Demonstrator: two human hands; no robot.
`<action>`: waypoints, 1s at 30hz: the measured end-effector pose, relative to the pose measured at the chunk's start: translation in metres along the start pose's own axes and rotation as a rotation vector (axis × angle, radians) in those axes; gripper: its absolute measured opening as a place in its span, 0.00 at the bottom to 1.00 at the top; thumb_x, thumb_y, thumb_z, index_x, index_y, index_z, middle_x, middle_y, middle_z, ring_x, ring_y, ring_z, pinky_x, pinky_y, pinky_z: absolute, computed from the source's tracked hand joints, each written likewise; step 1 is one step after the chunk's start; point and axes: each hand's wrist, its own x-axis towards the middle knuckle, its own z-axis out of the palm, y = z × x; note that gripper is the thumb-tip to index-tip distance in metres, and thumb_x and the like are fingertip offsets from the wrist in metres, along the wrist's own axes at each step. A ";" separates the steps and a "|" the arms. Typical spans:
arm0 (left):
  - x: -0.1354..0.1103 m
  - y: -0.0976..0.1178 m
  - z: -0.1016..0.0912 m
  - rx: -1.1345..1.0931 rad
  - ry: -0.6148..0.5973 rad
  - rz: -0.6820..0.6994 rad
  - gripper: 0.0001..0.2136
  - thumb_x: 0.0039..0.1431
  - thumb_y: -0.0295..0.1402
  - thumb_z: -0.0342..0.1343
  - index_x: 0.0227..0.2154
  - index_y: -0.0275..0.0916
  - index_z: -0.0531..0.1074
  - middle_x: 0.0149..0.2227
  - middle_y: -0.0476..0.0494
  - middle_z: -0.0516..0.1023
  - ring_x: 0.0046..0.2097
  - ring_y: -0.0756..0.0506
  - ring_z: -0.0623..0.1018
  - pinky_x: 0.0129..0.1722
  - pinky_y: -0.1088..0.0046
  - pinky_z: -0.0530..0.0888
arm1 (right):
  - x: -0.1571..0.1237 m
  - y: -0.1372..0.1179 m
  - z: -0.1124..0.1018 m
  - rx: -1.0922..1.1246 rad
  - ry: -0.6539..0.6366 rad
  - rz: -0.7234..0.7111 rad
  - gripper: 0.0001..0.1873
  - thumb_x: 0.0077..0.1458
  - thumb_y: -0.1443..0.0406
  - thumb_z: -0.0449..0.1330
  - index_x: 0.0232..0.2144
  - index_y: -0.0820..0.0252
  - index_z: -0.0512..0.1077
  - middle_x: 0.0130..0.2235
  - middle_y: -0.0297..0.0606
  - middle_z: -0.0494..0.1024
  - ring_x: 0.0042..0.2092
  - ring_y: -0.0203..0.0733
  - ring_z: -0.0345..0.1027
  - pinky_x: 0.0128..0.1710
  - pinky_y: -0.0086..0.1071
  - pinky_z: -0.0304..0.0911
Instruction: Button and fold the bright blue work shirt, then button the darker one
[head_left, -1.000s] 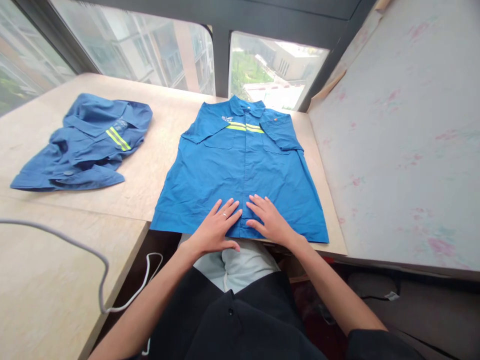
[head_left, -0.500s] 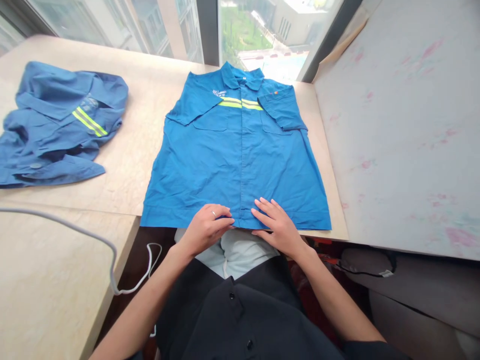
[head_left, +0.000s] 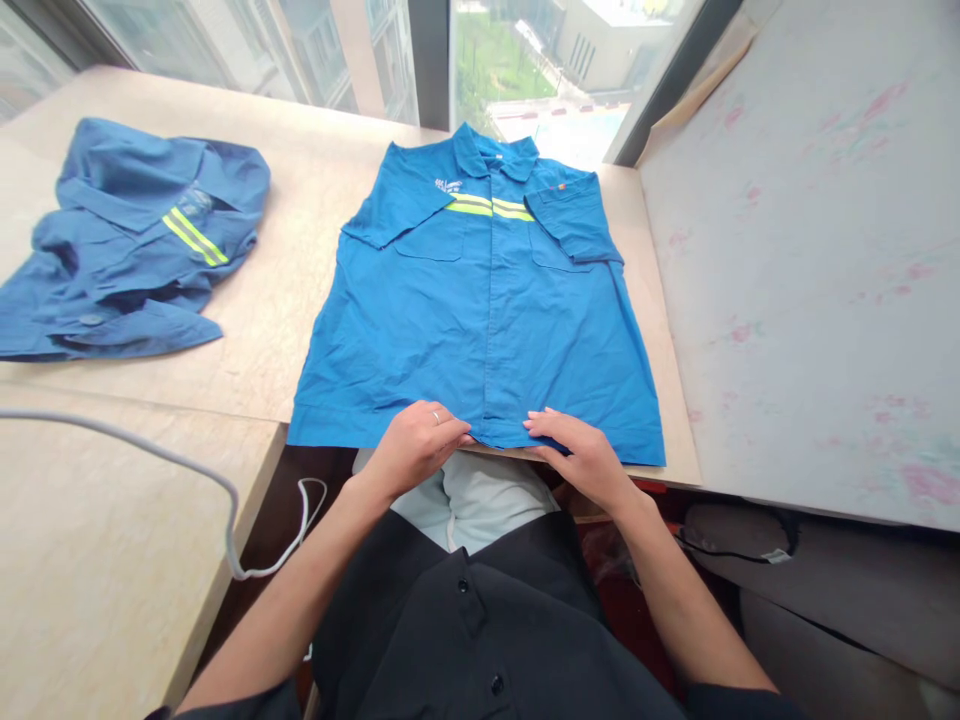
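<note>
A blue short-sleeved work shirt (head_left: 480, 310) lies flat, front up, its collar toward the window and its sleeves folded in over the chest. A yellow and grey reflective stripe crosses the chest. My left hand (head_left: 424, 445), with a ring on one finger, is closed on the bottom hem just left of the button placket. To the right of the placket, my right hand (head_left: 581, 455) pinches the same hem between thumb and fingers. Part of the hem is hidden by both hands.
A second blue work shirt (head_left: 142, 240) lies crumpled on the left of the pale countertop (head_left: 262, 300). A grey cable (head_left: 187, 465) loops over the nearer counter. A floral-patterned panel (head_left: 810, 300) borders the right side, and windows stand behind.
My right hand has slid right along the hem, and its spread fingers have closed on it. My left hand has closed more on the hem. The view has shifted slightly.
</note>
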 end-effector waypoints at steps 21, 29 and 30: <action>-0.020 0.014 -0.027 -0.013 0.065 0.045 0.08 0.61 0.22 0.54 0.39 0.40 0.74 0.34 0.52 0.82 0.34 0.53 0.80 0.34 0.77 0.73 | -0.025 -0.004 -0.023 -0.222 0.056 -0.108 0.14 0.61 0.68 0.60 0.49 0.60 0.73 0.43 0.43 0.80 0.43 0.40 0.75 0.43 0.33 0.71; -0.010 0.022 -0.045 0.132 0.087 0.005 0.10 0.62 0.20 0.49 0.36 0.41 0.72 0.31 0.53 0.80 0.31 0.53 0.76 0.33 0.75 0.68 | -0.026 -0.018 -0.070 -0.297 0.125 -0.197 0.14 0.59 0.75 0.59 0.45 0.59 0.75 0.37 0.36 0.82 0.35 0.34 0.74 0.36 0.29 0.66; -0.008 0.024 -0.049 0.170 0.100 -0.006 0.10 0.62 0.20 0.49 0.35 0.40 0.72 0.30 0.53 0.79 0.30 0.52 0.75 0.33 0.75 0.67 | -0.023 -0.022 -0.075 -0.292 0.134 -0.205 0.14 0.58 0.76 0.59 0.45 0.59 0.75 0.37 0.36 0.82 0.35 0.34 0.74 0.37 0.29 0.66</action>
